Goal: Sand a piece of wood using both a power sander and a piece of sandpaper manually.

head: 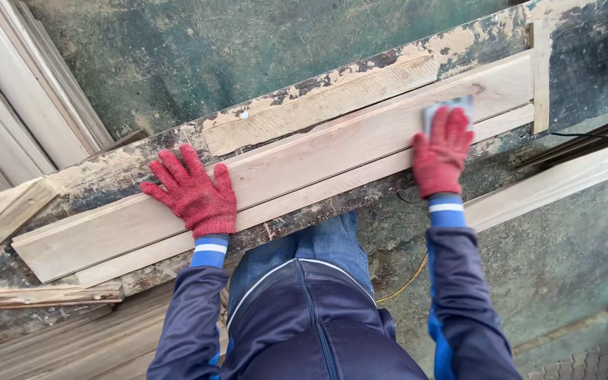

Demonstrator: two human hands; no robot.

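Jacket: dark blue, zipped, with lighter blue panels on the sleeves, it (311,331) fills the near edge of the view above my jeans (318,246).
Left hand: my left hand (193,193), in a red knit glove with a blue-and-white cuff, lies flat on the long pale board (304,158), fingers spread and released, gripping nothing, pressing down near the board's left half.
Right hand: my right hand (442,155), gloved the same way, rests on a small grey sanding pad (448,112); the fingers lie over the pad and press it to the wood, curled only a little, and only the pad's far edge shows beyond the fingertips.
Board: it runs from near left to far right across the worn bench (107,172), lying flat, with a thinner strip (318,193) just beside it on the near side.
Pad: it sits on the right part of the board, short of the board's far-right end.
Bench: paint peeling, dark and patchy, with a second rough plank (332,95) lying on the far side of the board.
Surroundings: white mouldings (29,98) lean at far left, more timber (550,186) lies lower at right, and a yellow cable (406,285) trails over the grey floor (529,281).
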